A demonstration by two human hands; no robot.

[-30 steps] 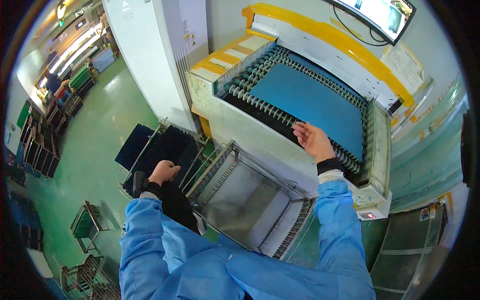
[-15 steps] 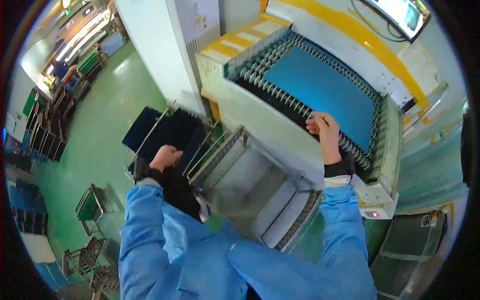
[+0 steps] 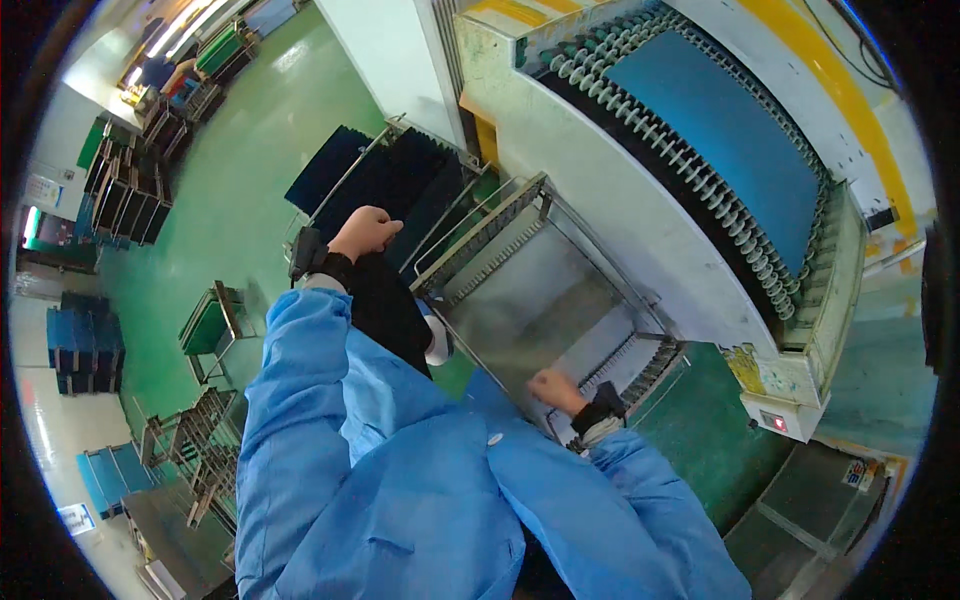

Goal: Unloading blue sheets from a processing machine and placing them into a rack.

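Head view: left hand closed on dark panels, right hand in a closed grip on the metal rack edge.

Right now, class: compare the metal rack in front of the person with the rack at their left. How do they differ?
The front rack shows a bare grey metal floor; the left rack is filled with dark panels. The right hand rests at the front rack's near edge; the left hand is closed by the left rack's panels. Both are slotted wire-frame racks beside the conveyor machine.
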